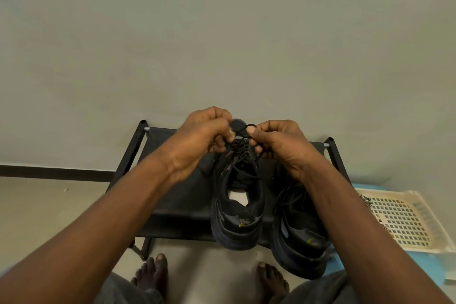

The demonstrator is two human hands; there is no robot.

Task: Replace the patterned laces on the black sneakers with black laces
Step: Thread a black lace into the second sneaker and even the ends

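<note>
Two black sneakers stand on a low black rack (177, 195). The left sneaker (238, 207) is threaded with a black lace (243, 153), heel toward me. Above its tongue, my left hand (199, 140) and my right hand (278, 145) each pinch a strand of that lace between thumb and curled fingers. The strands cross between the hands. The right sneaker (299, 237) sits at the rack's front right corner, partly hidden under my right forearm. A bit of patterned lace (365, 198) lies at the edge of a cream basket (404, 222).
The rack stands against a plain wall (222, 32). The perforated cream basket rests on a blue surface (424, 266) at the right. My bare feet (153, 271) are on the floor just in front of the rack.
</note>
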